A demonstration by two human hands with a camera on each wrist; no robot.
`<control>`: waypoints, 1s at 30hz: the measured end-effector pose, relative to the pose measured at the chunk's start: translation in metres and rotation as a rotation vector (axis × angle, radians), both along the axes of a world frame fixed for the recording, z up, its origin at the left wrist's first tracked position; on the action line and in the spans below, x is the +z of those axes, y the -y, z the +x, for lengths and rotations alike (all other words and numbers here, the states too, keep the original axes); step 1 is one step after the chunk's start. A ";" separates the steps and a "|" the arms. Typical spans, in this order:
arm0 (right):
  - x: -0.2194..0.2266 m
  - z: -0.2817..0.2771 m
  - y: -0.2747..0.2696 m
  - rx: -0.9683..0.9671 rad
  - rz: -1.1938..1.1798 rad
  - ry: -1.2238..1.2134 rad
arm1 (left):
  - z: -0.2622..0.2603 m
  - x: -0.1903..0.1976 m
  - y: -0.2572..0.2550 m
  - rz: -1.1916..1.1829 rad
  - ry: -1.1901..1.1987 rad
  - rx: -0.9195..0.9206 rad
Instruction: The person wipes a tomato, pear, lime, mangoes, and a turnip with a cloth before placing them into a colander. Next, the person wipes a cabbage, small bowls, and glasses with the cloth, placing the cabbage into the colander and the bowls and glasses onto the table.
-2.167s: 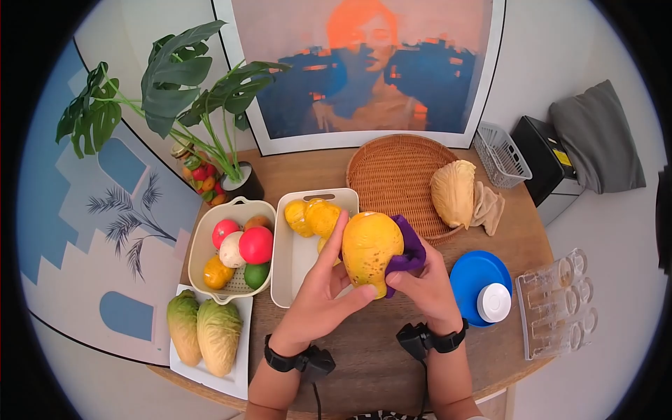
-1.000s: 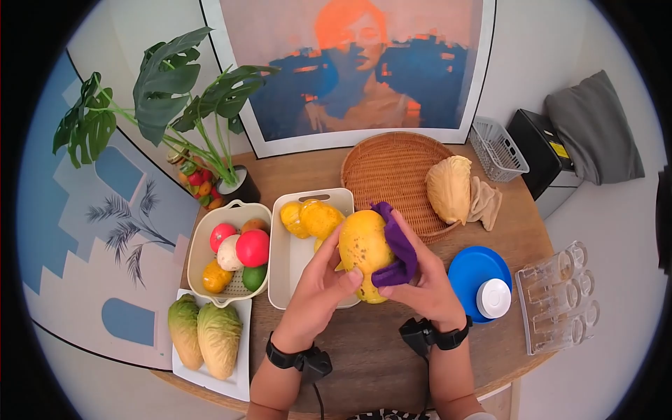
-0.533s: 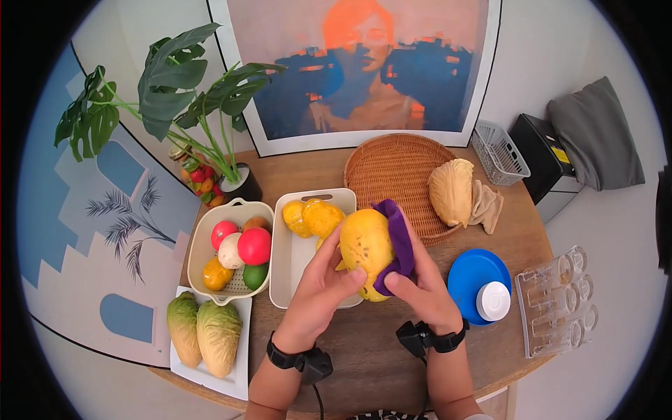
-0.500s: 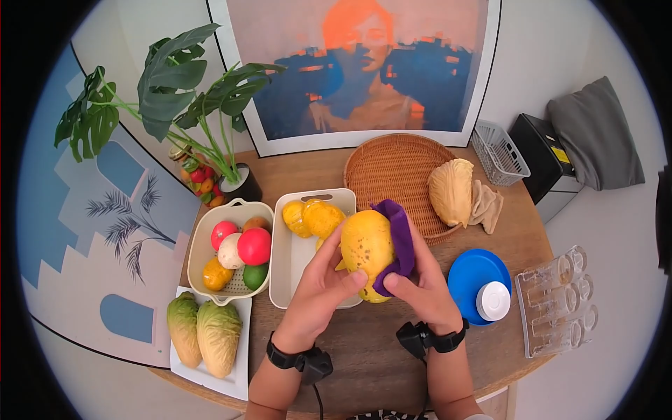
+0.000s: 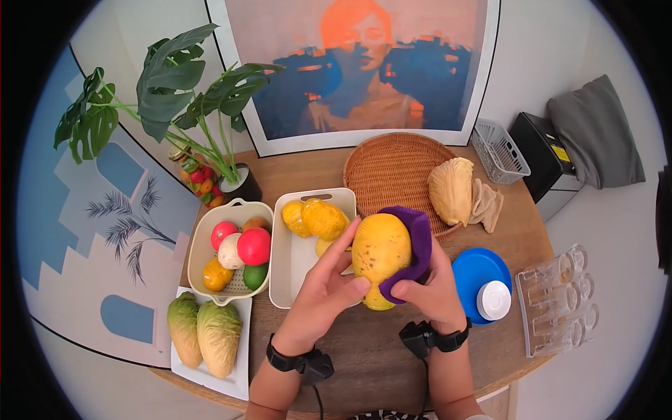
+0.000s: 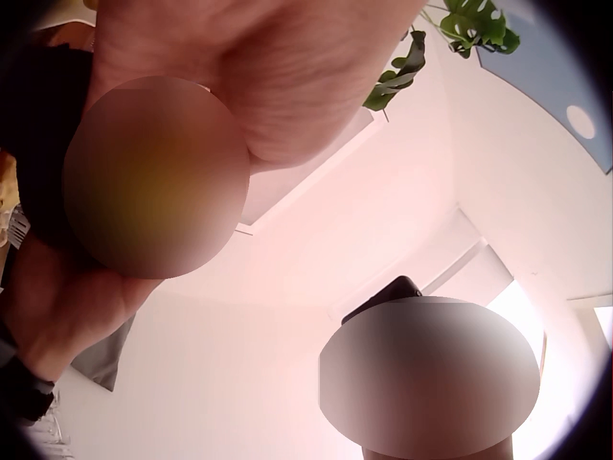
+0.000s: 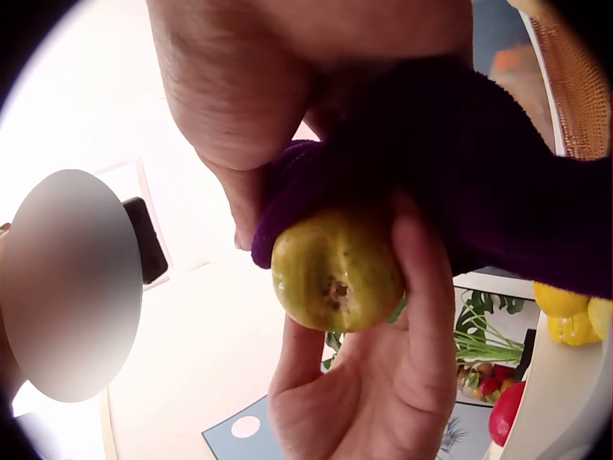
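Observation:
A yellow, brown-speckled fruit (image 5: 380, 248), papaya-like with a narrower lower end, is held up over the table between both hands. My left hand (image 5: 315, 308) grips its left side, thumb near the narrow end and fingers behind. Along the right side lies a purple cloth (image 5: 421, 241), which my right hand (image 5: 434, 294) pinches against the skin, thumb in front. In the right wrist view the cloth (image 7: 460, 182) wraps around the fruit, and the puckered brown end of the fruit (image 7: 337, 278) shows beside the left fingers. The far side of the fruit is hidden in the head view.
Behind the left hand stands a white bin (image 5: 288, 273) holding yellow fruits (image 5: 325, 220). Left are a colander (image 5: 194, 259) of produce and cabbages (image 5: 218, 339). A wicker tray (image 5: 385, 171) lies behind; a blue plate (image 5: 472, 266) and glasses (image 5: 560, 301) stand right.
Both hands have shifted slightly right and down with the fruit, which has turned a little. The purple cloth now spreads further around the fruit's right edge.

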State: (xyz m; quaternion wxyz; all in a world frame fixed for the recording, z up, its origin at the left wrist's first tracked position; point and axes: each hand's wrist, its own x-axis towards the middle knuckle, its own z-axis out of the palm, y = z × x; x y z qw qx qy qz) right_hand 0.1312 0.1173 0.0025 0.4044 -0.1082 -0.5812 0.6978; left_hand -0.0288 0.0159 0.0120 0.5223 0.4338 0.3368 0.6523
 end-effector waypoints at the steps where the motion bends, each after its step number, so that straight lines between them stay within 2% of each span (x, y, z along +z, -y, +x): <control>1: 0.000 0.003 -0.001 -0.015 0.015 0.017 | 0.002 0.001 0.000 -0.005 -0.012 -0.036; 5: 0.002 0.004 0.000 -0.142 0.058 -0.025 | 0.002 0.005 0.002 -0.033 -0.049 -0.072; 6: 0.001 0.004 0.000 -0.141 0.058 -0.026 | 0.002 0.003 0.004 -0.066 -0.130 -0.074; 8: -0.002 0.003 -0.001 -0.285 -0.024 -0.008 | 0.002 0.002 0.006 -0.098 -0.209 -0.074; 10: -0.003 0.004 -0.004 -0.300 -0.055 -0.005 | 0.004 0.004 0.005 -0.040 -0.561 -0.034; 11: -0.004 0.005 -0.005 -0.316 -0.087 -0.004 | 0.004 0.004 0.004 -0.039 -0.561 -0.034; 15: 0.001 0.005 -0.001 -0.268 -0.168 -0.025 | 0.003 0.000 0.003 0.028 -0.589 0.021; 17: 0.000 0.006 -0.002 -0.149 -0.145 -0.070 | 0.002 0.000 0.001 0.067 -0.582 0.069; 18: 0.001 0.008 -0.002 -0.070 -0.159 -0.048 | 0.003 0.000 0.001 0.021 -0.351 0.071; 19: 0.002 0.008 -0.001 -0.073 -0.159 -0.045 | 0.002 0.000 0.001 -0.029 -0.123 0.070; 21: 0.003 0.002 0.001 0.045 -0.029 -0.015 | -0.001 0.002 0.001 -0.024 -0.093 0.083; 22: 0.004 -0.004 0.000 0.077 -0.035 -0.034 | -0.001 0.002 0.001 -0.042 0.003 0.098; 26: 0.001 -0.008 -0.001 0.078 0.011 -0.002 | 0.002 0.004 0.001 -0.154 0.211 0.119; 30: -0.005 -0.010 -0.005 0.074 0.026 0.012 | 0.005 -0.003 -0.004 -0.155 0.298 0.117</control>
